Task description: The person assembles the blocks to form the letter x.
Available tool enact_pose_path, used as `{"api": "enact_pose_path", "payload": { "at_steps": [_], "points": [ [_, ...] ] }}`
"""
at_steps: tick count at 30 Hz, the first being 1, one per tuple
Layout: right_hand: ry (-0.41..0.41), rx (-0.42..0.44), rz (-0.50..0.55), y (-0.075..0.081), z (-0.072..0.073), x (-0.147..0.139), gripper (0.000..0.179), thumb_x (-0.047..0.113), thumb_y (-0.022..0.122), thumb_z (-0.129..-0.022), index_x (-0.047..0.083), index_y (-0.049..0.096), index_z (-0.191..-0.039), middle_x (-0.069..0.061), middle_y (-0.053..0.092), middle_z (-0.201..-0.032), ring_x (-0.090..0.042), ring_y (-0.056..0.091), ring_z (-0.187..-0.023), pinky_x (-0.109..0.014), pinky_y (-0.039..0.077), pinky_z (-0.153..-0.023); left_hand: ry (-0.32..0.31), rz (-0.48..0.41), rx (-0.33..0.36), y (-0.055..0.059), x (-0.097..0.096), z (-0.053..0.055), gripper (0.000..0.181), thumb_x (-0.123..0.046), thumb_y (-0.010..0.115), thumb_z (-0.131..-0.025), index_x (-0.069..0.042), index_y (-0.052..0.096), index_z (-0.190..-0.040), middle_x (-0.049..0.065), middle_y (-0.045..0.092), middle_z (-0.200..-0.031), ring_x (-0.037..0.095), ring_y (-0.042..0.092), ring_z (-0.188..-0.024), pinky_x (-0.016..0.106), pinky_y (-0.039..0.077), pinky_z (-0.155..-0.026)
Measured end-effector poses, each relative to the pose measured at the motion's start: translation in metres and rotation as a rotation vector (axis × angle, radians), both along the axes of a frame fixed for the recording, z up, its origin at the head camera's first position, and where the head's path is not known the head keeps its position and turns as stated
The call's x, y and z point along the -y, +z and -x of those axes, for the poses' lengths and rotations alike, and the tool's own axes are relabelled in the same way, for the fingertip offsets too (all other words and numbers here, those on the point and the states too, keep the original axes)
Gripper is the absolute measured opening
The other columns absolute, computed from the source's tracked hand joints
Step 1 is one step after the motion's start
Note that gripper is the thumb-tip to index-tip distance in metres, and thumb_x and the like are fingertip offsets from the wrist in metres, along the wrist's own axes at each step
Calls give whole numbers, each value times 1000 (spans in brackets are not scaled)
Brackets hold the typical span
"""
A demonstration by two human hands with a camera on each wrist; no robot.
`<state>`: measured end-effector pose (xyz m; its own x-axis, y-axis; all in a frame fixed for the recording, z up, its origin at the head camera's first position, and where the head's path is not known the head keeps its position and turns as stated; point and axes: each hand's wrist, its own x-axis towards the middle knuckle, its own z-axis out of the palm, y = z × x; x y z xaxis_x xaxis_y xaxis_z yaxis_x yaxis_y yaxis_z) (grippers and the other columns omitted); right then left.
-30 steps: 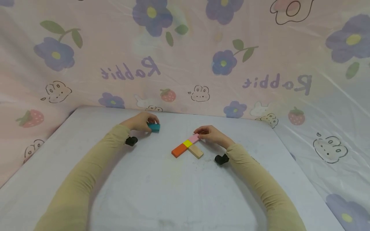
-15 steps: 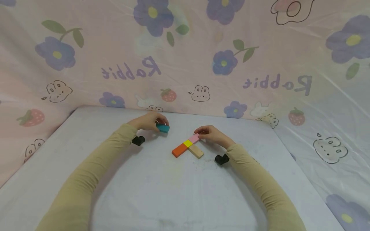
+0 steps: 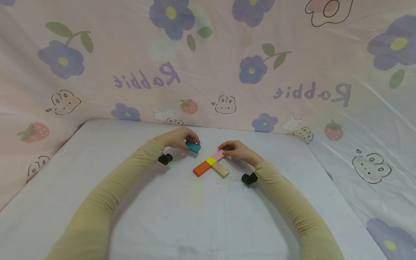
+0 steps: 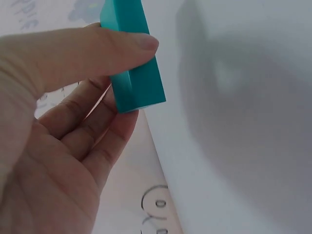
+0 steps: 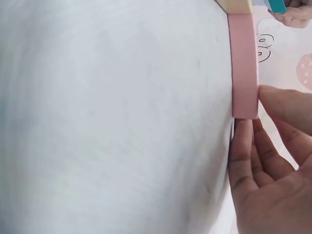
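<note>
In the head view my left hand (image 3: 177, 138) pinches a teal wooden block (image 3: 194, 147) just left of the other blocks. Up close in the left wrist view, the thumb lies across that teal block (image 4: 141, 83) with the fingers behind it. My right hand (image 3: 240, 151) holds the far end of a pink block (image 3: 219, 155), thumb on one side and fingers at its end. The pink block meets a yellow block (image 3: 211, 161). An orange block (image 3: 202, 168) and a plain wood block (image 3: 221, 170) also adjoin the yellow one, branching out over the tabletop.
A white-covered table (image 3: 195, 216) lies under both arms. Behind it hangs a pink curtain (image 3: 208, 65) printed with flowers and rabbits. Black wrist-worn devices (image 3: 165, 159) sit below each wrist, close to the tabletop.
My left hand has carried the teal block rightward toward the joined blocks, and the block has turned slightly. My right hand and the other blocks have stayed put.
</note>
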<state>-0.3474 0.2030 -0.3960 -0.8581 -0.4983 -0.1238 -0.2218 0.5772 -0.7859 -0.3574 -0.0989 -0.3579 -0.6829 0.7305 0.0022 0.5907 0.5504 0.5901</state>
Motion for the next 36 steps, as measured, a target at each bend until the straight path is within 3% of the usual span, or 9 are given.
{"api": "enact_pose_path", "payload": {
  "at_steps": [14,23,36],
  "points": [
    [2,0,10,2,0,-1,28,10,61,-94,8,64,-122,-5,61,-119,-23,54,-107,-37,43,-96,-53,26,-2,-2,-25,-4,33,5,72,-79,-13,71,-107,-3,66,-101,18,55,-95,32,44,-90],
    [4,12,42,0,0,-2,30,11,63,-93,6,63,-122,-7,62,-117,-21,53,-103,-32,44,-88,-109,51,-39,-6,-35,-2,36,11,68,-78,-8,70,-108,-1,67,-106,17,56,-96,30,46,-90],
    [7,10,44,-1,0,-1,29,12,63,-93,6,64,-121,-8,62,-117,-23,53,-104,-33,43,-89,-85,86,-11,-16,-41,-1,38,11,66,-80,-12,70,-109,-3,64,-106,17,53,-98,30,44,-92]
  ]
}}
